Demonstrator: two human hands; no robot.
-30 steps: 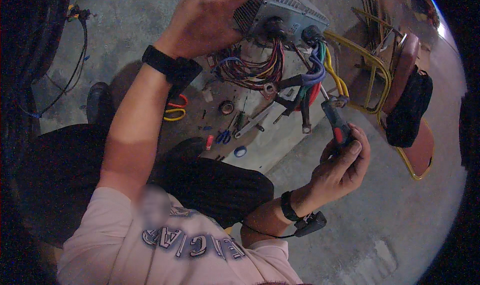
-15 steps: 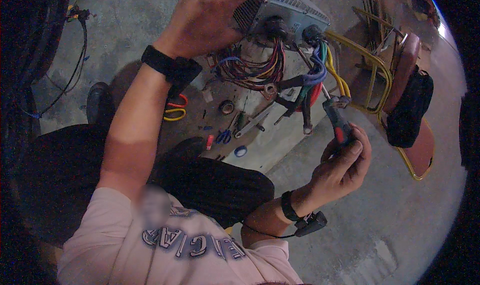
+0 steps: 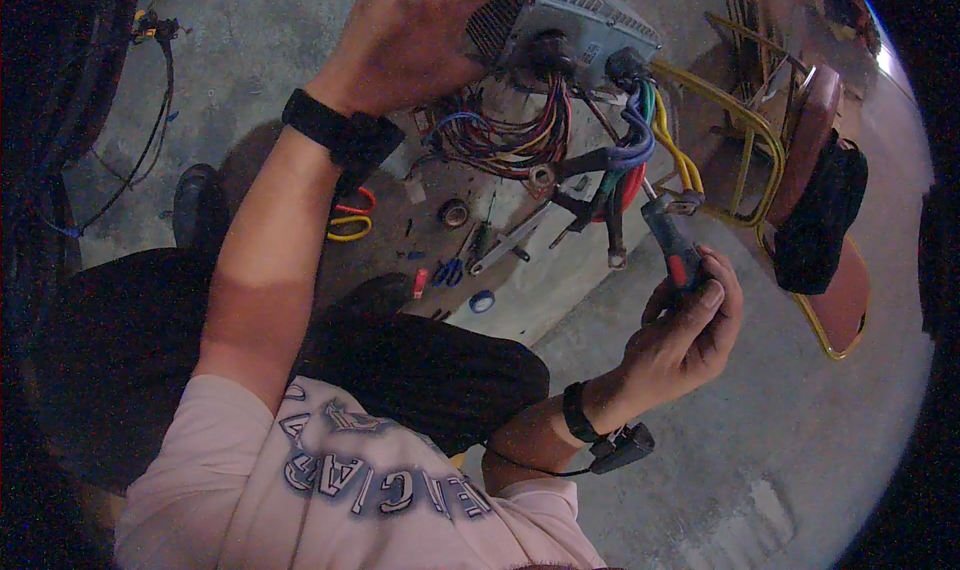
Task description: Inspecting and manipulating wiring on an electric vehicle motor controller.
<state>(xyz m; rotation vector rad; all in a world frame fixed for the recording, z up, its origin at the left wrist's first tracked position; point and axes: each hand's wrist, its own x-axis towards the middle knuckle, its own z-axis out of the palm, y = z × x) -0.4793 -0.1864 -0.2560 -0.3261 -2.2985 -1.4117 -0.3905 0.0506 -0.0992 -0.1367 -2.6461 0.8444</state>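
The left hand [image 3: 415,45] bends round the gray box [image 3: 585,35]; the right hand [image 3: 682,338] curls round a screwdriver [image 3: 672,236]. Both hardly move from before.

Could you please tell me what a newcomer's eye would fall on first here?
Probably the finned grey metal box at the top, the left hand at its left end and coloured wires below it. Next, the dark-handled screwdriver in the right hand, right of centre.
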